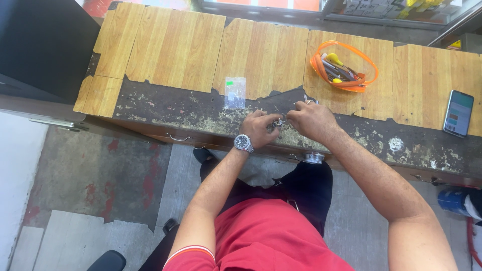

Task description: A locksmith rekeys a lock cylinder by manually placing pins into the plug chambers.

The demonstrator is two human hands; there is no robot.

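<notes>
My left hand [259, 127], with a silver wristwatch [243, 142] on its wrist, and my right hand [312, 119] meet over the worn front strip of a wooden workbench [175, 47]. Between the fingertips sits a small metal object [277, 122], pinched from both sides; its exact kind is too small to tell. A thin metal tool [307, 99] sticks up from my right hand's fingers. A small clear plastic bag [235, 92] with tiny parts lies just left of my left hand.
An orange clear pouch [346, 68] of tools lies at the back right. A smartphone [458, 113] with a lit screen rests at the far right. Drawer handles [179, 138] run along the bench front. A blue container [452, 200] stands on the floor at right.
</notes>
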